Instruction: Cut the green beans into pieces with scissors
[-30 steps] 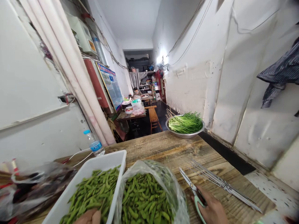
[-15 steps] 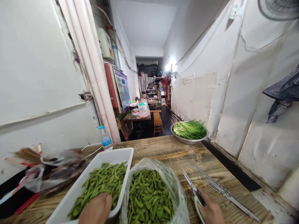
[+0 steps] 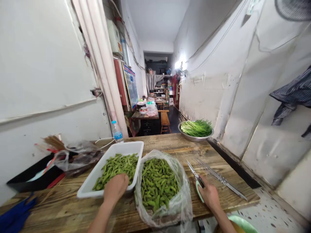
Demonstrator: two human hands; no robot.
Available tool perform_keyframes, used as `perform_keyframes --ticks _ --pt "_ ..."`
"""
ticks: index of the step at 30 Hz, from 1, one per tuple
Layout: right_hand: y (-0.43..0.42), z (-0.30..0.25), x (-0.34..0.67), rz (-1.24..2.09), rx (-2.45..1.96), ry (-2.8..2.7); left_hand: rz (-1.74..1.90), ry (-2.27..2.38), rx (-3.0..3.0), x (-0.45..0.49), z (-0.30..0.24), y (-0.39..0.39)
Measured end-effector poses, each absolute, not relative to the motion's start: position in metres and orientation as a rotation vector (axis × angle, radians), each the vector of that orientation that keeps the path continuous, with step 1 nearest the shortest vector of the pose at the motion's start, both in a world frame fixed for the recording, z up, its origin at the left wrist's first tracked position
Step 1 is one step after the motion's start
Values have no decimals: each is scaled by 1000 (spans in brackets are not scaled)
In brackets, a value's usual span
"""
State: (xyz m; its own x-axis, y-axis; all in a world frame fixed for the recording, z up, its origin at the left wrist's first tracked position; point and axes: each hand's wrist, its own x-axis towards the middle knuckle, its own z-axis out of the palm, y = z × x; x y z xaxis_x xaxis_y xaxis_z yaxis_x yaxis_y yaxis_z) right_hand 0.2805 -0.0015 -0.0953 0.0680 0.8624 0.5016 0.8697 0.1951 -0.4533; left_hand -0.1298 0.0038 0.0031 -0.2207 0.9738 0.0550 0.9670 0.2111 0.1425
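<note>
My left hand (image 3: 116, 188) rests palm down on the near rim of a white tray (image 3: 92, 184) heaped with green edamame pods (image 3: 116, 165); its fingers curl into the pods and are hidden from me. Just right of the tray stands an open clear plastic bag (image 3: 170, 207), and it holds more green pods (image 3: 157, 183). My right hand (image 3: 209, 195) lies on the wooden table (image 3: 170, 147), closed around the pale green handles of scissors (image 3: 197, 181), whose blades point away from me.
Several metal skewers (image 3: 220, 178) lie right of the scissors. A steel bowl of green chives (image 3: 196, 128) sits at the far right corner. A water bottle (image 3: 117, 132), a dark plastic bag (image 3: 77, 157) and a black tray (image 3: 31, 176) line the left. A green basin (image 3: 243, 225) is below the table edge.
The view has tipped down and pulled back, showing more of the table and both arms. My left hand has moved forward onto the tray's rim. My right hand stays on the scissors.
</note>
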Motion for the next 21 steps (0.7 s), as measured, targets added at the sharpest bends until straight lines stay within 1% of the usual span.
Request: perform_keyframes --ticks 5,11,21 --pt "-1 -102 284 -34 -1593 -1756 322 2374 1965 -129 3 1" --pt "-1 -101 284 -101 -1553 -1772 348 2404 1974 -129 2 -4" --pt "3 -107 287 -14 -1611 -1803 365 2423 1967 -131 -2 -8"
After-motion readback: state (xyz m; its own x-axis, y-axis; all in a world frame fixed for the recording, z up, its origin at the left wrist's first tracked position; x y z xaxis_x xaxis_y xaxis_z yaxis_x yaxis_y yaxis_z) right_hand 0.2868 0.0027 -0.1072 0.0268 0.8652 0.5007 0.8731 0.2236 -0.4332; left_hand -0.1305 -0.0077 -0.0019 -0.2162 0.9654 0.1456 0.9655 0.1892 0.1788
